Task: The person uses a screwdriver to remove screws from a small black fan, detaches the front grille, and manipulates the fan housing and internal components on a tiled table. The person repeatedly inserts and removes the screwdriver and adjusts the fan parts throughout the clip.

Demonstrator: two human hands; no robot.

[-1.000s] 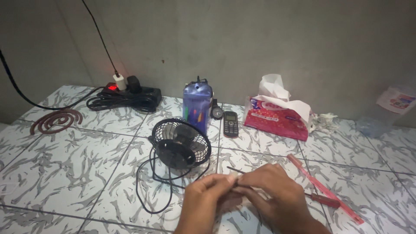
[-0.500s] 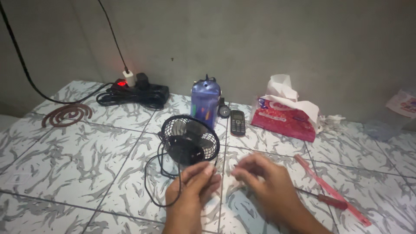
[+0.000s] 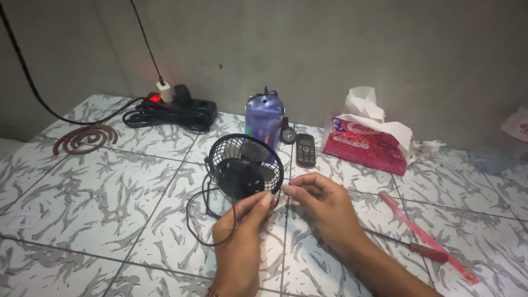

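Leftmost, a brown spiral coil (image 3: pixel 84 138) lies on the marbled tile floor (image 3: pixel 99 209), and behind it a black power strip (image 3: pixel 175 111) with a red light sits by the wall. Next comes the small black fan (image 3: pixel 245 168), standing upright on the tiles with its thin black cable (image 3: pixel 201 220) looping to its left. The left hand (image 3: pixel 242 231) reaches up beside the fan's lower right edge, its fingers pinched together near the cage; what it grips is too small to tell. Close beside it, the right hand (image 3: pixel 322 201) is pinched too, fingertips almost meeting the left's. Behind the fan stand a blue container (image 3: pixel 264 118) and a dark phone (image 3: pixel 305 149). Further right lie a red tissue pack (image 3: pixel 367 146), a red-handled screwdriver (image 3: pixel 423 252) and a pink ruler (image 3: pixel 426 236).
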